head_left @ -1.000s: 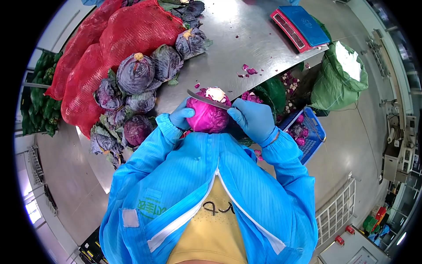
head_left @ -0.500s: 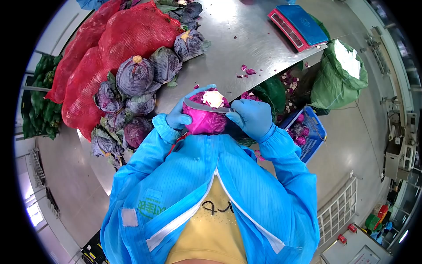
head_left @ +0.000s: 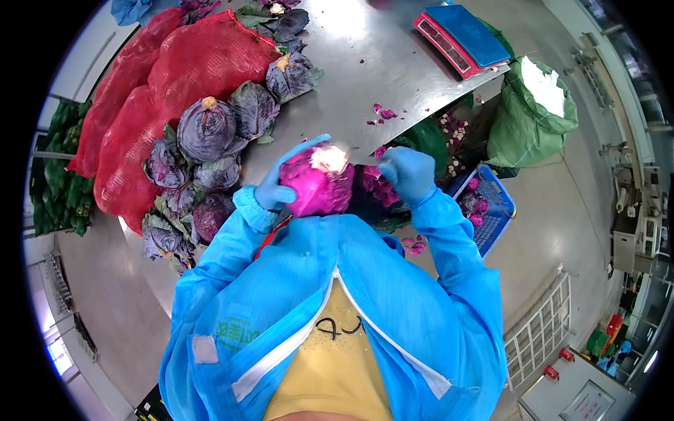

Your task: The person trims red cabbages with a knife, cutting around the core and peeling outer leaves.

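Against my chest, my left hand (head_left: pixel 275 188) grips a peeled red cabbage (head_left: pixel 314 188) from its left side, thumb in front and fingers behind. The cabbage's pale cut stem end (head_left: pixel 330 159) faces up. To the right of it, my right hand (head_left: pixel 408 174) is closed in a fist around the knife handle. The blade is smeared and barely visible, apart from the cabbage. Purple leaf pieces (head_left: pixel 378 186) show between the cabbage and my right hand. Both hands wear blue gloves.
Untrimmed red cabbages (head_left: pixel 207 130) and red mesh sacks (head_left: pixel 203 56) lie on the steel table (head_left: pixel 344 77) to the left. A blue-and-red scale (head_left: pixel 463 38) stands at the back right. A blue basket (head_left: pixel 498 210) and a green sack (head_left: pixel 526 126) are to the right.
The knife has come off the cabbage top as my right hand moved right and slightly down. Purple leaf now shows beside the cabbage. The view has shifted slightly.
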`<move>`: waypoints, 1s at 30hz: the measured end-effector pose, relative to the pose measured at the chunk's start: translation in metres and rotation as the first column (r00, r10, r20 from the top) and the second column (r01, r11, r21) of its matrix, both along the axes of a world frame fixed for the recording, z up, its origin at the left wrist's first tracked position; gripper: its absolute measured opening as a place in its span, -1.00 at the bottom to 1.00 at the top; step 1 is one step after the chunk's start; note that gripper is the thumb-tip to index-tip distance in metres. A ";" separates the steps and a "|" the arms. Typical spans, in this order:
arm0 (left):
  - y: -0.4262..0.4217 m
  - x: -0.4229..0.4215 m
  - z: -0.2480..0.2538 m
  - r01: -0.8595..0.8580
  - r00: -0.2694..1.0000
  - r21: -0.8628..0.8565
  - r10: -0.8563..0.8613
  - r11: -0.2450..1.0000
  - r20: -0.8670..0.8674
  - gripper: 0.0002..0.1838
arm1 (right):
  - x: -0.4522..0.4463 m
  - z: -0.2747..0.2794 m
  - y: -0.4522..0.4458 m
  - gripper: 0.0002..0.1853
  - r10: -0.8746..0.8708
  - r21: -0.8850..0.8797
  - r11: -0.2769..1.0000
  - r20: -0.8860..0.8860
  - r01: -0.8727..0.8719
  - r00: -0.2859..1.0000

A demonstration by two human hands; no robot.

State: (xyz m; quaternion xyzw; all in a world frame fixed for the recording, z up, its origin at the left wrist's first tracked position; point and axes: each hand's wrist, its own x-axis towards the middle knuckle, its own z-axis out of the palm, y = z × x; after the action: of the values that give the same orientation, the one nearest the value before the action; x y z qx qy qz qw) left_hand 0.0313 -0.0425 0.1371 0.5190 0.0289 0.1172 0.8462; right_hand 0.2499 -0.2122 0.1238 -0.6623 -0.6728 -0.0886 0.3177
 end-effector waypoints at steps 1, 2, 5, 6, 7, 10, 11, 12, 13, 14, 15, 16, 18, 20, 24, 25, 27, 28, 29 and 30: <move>0.002 -0.005 0.003 0.054 0.998 -0.021 -0.053 0.998 0.032 0.23 | 0.010 0.000 -0.007 -0.66 -0.114 0.025 0.993 -0.117 0.118 0.987; 0.007 -0.008 0.007 0.109 0.992 -0.035 -0.107 0.993 0.064 0.24 | 0.020 0.000 -0.011 -0.68 -0.221 0.042 0.971 -0.236 0.237 0.946; 0.015 -0.016 0.009 0.039 0.999 0.148 -0.042 0.988 0.018 0.26 | 0.022 0.013 -0.024 -0.72 -0.200 0.050 0.976 -0.158 0.210 0.967; 0.020 -0.013 0.009 -0.029 0.999 0.303 0.016 0.953 0.046 0.26 | 0.017 0.014 -0.024 -0.72 -0.202 0.055 0.976 -0.157 0.212 0.967; 0.021 -0.011 0.009 -0.082 0.996 0.359 0.063 0.930 0.065 0.23 | 0.009 0.016 -0.019 -0.72 -0.194 0.031 0.976 -0.339 0.217 0.921; 0.014 -0.002 0.018 -0.167 0.986 0.518 0.153 0.839 0.069 0.20 | -0.016 0.022 0.002 -0.63 -0.070 0.089 0.985 -0.582 0.149 0.810; 0.013 -0.001 0.016 -0.203 0.978 0.588 0.190 0.783 0.084 0.19 | -0.026 0.025 0.007 -0.46 -0.052 0.031 0.995 -0.652 0.095 0.757; 0.012 0.001 0.019 -0.202 0.978 0.590 0.189 0.782 0.085 0.19 | -0.035 0.041 0.011 -0.34 -0.029 0.000 0.999 -0.657 0.038 0.753; 0.010 0.001 0.023 -0.217 0.973 0.722 0.209 0.657 0.102 0.19 | -0.041 0.045 0.017 -0.31 0.002 0.004 1.000 -0.647 0.000 0.762; 0.007 0.002 0.025 -0.225 0.966 0.830 0.226 0.511 0.123 0.19 | -0.045 0.046 0.022 -0.28 0.034 0.007 0.999 -0.637 -0.038 0.770; 0.002 0.002 0.025 -0.251 0.957 0.833 0.257 0.493 0.136 0.18 | -0.049 0.043 0.026 -0.28 0.034 0.009 0.999 -0.637 -0.036 0.770; 0.001 0.001 0.024 -0.252 0.957 0.834 0.256 0.492 0.138 0.18 | -0.051 0.039 0.029 -0.25 0.055 0.008 0.998 -0.599 -0.062 0.799; -0.001 0.002 0.020 -0.268 0.943 0.867 0.300 0.420 0.146 0.17 | -0.051 0.038 0.030 -0.22 0.079 0.007 0.996 -0.555 -0.090 0.828; -0.004 0.002 0.023 -0.295 0.934 0.869 0.313 0.398 0.174 0.16 | -0.052 0.041 0.028 -0.23 0.010 -0.054 0.997 -0.647 -0.059 0.762; -0.007 -0.002 0.024 -0.276 0.923 0.904 0.353 0.328 0.154 0.16 | -0.053 0.043 0.028 -0.28 -0.041 -0.117 0.992 -0.682 -0.053 0.731; -0.007 -0.002 0.024 -0.271 0.923 0.901 0.356 0.338 0.145 0.16 | -0.052 0.040 0.029 -0.30 -0.012 -0.081 0.995 -0.686 -0.061 0.727; -0.008 -0.003 0.023 -0.262 0.928 0.901 0.345 0.347 0.137 0.17 | -0.051 0.034 0.032 -0.32 0.015 -0.049 0.997 -0.691 -0.067 0.723; -0.008 -0.004 0.023 -0.254 0.933 0.900 0.335 0.354 0.131 0.19 | -0.051 0.032 0.035 -0.37 0.068 0.001 0.995 -0.739 -0.099 0.670; -0.009 -0.004 0.021 -0.253 0.933 0.900 0.335 0.355 0.130 0.19 | -0.051 0.030 0.036 -0.41 0.122 0.054 0.990 -0.781 -0.128 0.613; -0.011 -0.004 0.019 -0.272 0.917 0.880 0.382 0.390 0.114 0.17 | -0.052 0.028 0.035 -0.41 0.121 0.054 0.990 -0.781 -0.128 0.612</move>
State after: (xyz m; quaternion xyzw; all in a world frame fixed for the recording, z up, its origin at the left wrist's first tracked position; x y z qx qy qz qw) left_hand 0.0274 -0.0531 0.1558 0.8691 0.1105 0.2509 0.4118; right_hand 0.1978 -0.1768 0.1519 -0.5876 -0.5122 0.2331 0.5815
